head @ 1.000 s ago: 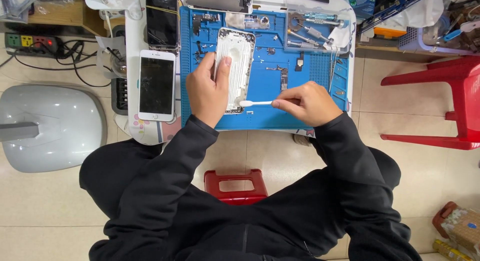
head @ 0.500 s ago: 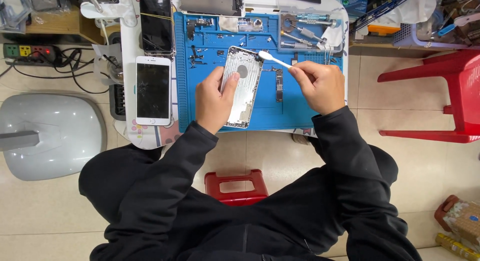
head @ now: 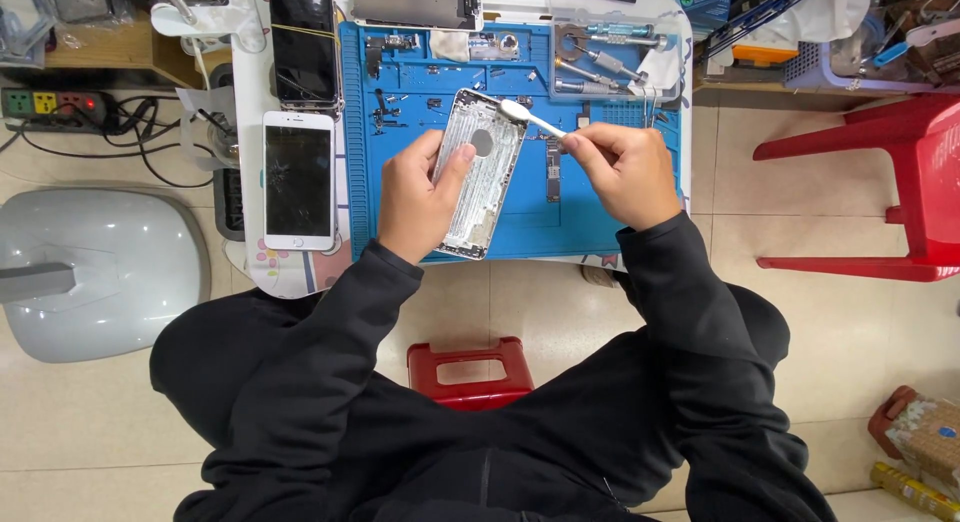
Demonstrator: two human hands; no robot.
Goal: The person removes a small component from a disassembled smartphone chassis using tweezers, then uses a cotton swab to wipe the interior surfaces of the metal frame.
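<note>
My left hand (head: 418, 195) grips a bare silver phone housing (head: 482, 172), tilted up off the blue work mat (head: 520, 227) with its inner side facing me. In my right hand (head: 618, 172) is a white brush (head: 528, 117) whose head rests on the housing's upper right corner. Small screws, dark parts and flex pieces lie scattered over the mat's upper half.
A white phone with a cracked dark screen (head: 298, 179) lies left of the mat, a black phone (head: 303, 44) above it. Metal tools (head: 598, 57) sit at the mat's top right. A red stool (head: 468, 370) stands between my knees, a red chair (head: 890, 187) at right.
My left hand has lifted the housing off the mat and tilted it. My right hand has moved up from the mat's lower part, bringing the brush to the housing's top corner.
</note>
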